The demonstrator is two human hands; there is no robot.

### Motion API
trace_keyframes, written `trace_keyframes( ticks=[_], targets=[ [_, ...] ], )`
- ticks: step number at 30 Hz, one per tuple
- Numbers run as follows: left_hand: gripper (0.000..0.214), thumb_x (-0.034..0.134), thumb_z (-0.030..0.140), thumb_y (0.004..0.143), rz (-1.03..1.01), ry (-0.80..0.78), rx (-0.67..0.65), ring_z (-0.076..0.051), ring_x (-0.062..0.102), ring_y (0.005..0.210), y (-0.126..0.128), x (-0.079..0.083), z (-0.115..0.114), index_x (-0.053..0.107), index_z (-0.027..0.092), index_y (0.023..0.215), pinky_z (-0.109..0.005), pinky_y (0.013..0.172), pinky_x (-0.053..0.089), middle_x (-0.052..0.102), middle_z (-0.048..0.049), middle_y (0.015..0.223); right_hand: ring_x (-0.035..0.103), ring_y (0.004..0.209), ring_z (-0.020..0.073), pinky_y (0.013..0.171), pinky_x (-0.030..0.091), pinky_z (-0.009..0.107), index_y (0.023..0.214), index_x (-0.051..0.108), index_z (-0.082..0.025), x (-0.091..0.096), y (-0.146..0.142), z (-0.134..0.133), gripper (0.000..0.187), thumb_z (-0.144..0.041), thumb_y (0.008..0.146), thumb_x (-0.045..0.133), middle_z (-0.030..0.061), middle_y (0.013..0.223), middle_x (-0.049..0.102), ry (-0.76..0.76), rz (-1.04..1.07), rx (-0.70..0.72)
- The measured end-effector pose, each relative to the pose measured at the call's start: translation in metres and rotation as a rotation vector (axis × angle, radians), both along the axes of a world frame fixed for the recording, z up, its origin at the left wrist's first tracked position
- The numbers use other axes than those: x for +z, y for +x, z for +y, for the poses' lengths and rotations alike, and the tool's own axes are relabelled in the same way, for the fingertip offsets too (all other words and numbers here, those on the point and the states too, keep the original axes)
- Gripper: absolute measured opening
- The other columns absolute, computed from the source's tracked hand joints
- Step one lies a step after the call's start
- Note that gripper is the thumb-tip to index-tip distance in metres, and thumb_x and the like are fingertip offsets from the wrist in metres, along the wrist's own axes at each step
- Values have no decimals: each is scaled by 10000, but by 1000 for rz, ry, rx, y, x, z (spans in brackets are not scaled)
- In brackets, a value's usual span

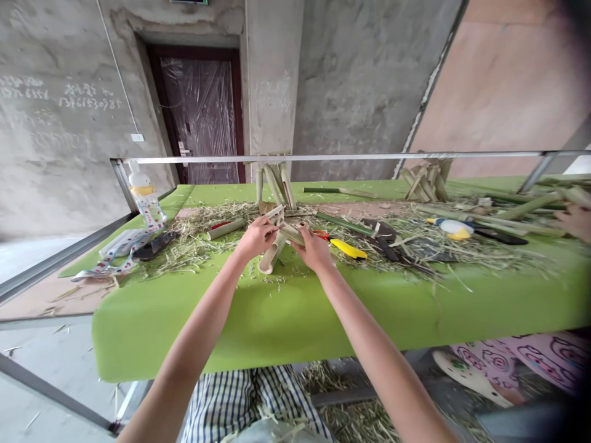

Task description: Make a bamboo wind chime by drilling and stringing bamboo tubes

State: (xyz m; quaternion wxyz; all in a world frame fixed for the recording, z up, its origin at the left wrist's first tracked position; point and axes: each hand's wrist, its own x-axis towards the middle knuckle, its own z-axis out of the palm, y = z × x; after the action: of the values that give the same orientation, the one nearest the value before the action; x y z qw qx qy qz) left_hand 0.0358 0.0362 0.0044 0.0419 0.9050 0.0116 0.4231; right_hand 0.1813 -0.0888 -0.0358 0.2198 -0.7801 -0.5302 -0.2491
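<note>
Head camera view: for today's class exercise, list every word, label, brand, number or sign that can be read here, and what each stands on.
Handwritten marks on the concrete wall: a string of digits and other characters, too blurred to quote.
Sign above the door: cut off by the frame, unreadable.
Printed strap: too small to read.

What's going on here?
A person is working with bamboo at a green table. Their left hand and right hand both grip a small bamboo assembly. Shavings lie around it, with a yellow-handled cutter just right of the right hand. Two bamboo frames stand farther back.
</note>
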Motion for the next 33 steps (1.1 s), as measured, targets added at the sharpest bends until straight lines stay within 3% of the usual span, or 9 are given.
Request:
trace_keyframes(
  ticks=[6,15,20,25,33],
  targets=[
    [165,513,175,779,51,-151,-81,-116,489,605,-4,4,0,670,136,743,-242,570,427,549,-74,757,612,716,222,528,338,267,1101,506,-142,2,-3,-3,337,-389,888,423,134,1011,635,-31,-51,-13],
    [119,553,194,707,53,-338,-107,-112,483,587,-3,8,-2,653,144,667,-236,557,411,558,-51,730,594,743,220,527,335,273,1090,514,-122,2,-3,-5,323,-352,889,411,149,1023,615,4,-74,0],
    [116,577,252,736,-32,-551,-98,-106,498,598,-5,11,-11,625,146,728,-214,546,390,584,-32,713,583,737,218,527,347,276,1120,497,-115,2,-5,-6,303,-256,863,420,165,1043,598,49,-108,-7],
    [345,555,459,776,37,-917,-95,-65,422,420,-4,9,-20,538,143,641,-187,403,306,521,-3,527,573,737,217,526,354,271,1056,507,-114,1,-7,-5,245,-202,838,438,152,971,596,105,-148,-42],
    [356,597,393,758,115,-1091,-215,-39,361,366,-3,9,-22,498,139,531,-178,359,266,457,5,473,570,770,221,536,364,276,1033,504,-128,2,-10,-7,219,-173,820,473,144,968,589,95,-202,-42]
  ],
)
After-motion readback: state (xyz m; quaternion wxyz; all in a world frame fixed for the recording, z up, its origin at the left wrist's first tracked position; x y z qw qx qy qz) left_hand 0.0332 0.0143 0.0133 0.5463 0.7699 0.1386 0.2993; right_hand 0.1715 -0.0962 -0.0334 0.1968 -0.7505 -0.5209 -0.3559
